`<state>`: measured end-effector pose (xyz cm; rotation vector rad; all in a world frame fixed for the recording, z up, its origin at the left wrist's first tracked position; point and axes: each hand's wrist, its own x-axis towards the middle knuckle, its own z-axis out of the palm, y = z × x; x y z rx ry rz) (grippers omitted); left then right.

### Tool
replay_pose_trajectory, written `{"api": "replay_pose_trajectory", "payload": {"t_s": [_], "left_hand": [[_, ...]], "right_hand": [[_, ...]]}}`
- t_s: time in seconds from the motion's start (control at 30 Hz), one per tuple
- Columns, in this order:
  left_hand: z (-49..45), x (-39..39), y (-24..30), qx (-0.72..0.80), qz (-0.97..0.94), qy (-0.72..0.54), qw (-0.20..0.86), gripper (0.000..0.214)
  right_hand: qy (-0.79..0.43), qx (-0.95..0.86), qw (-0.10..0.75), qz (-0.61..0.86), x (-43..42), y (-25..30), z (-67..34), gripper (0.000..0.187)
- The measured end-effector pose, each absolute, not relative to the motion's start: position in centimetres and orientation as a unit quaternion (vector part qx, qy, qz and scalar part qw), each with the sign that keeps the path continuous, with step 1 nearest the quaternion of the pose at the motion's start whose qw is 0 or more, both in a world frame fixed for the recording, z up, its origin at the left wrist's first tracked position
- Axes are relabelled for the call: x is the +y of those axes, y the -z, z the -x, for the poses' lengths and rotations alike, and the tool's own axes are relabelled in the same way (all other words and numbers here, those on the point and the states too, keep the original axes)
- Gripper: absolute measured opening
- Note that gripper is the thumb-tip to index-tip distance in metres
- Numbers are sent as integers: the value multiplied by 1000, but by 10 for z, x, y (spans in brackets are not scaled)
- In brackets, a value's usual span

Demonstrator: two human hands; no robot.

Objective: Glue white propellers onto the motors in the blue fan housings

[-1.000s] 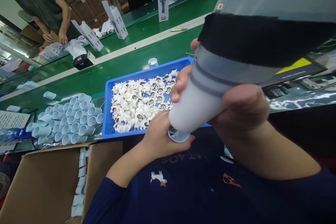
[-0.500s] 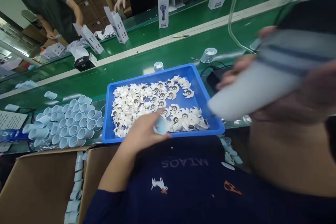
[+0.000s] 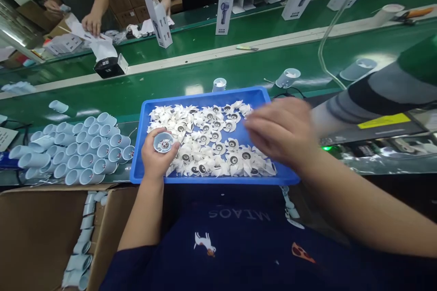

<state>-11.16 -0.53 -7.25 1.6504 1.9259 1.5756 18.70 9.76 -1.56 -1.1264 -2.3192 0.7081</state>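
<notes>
My left hand (image 3: 157,157) is closed around a light blue fan housing (image 3: 163,142), its open end facing up. Inside it a small round part with metal and reddish bits shows. The hand is over the left part of a blue tray (image 3: 136,154) of white fan blades (image 3: 201,138), many with dark round hubs. Above the tray's right side is my right hand (image 3: 280,129), its fingers smeared by motion; whether they hold anything cannot be made out. Just beyond it, a thick grey and black cylindrical tool (image 3: 348,100) slants in from the right.
Many light blue housings (image 3: 82,150) lie stacked left of the tray. Single housings (image 3: 287,78) stand behind it. Open cardboard boxes (image 3: 37,236) sit below the bench. Printed cartons (image 3: 227,2) stand on the far side of the green bench (image 3: 177,75), where a co-worker's hands (image 3: 92,22) handle white packaging.
My left hand has moved left with the housing, turning its opening upward. My right hand has moved from the grey tool to the tray. The tool has swung back to the right.
</notes>
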Motion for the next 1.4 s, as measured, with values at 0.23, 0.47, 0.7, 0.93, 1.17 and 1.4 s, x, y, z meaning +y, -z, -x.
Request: {"api": "replay_pose_trajectory", "payload": {"t_s": [0.23, 0.47, 0.7, 0.93, 1.17, 1.4], "left_hand": [[111, -8, 69, 658, -570, -490, 44, 47], [110, -7, 72, 675, -535, -503, 68, 47], [94, -25, 61, 554, -596, -541, 214, 58], [59, -24, 26, 548, -720, -410, 118, 59], [50, -22, 22, 543, -757, -361, 46, 59], [29, -24, 23, 516, -756, -402, 4, 51]], "right_hand": [[-148, -855, -13, 497, 170, 60, -113, 15], [-320, -798, 67, 507, 165, 61, -114, 22], [-698, -603, 203, 328, 100, 26, -147, 48], [-810, -480, 236, 242, 73, 26, -153, 48], [-685, -622, 284, 251, 69, 14, -156, 26], [-289, -879, 324, 199, 66, 13, -143, 9]]}}
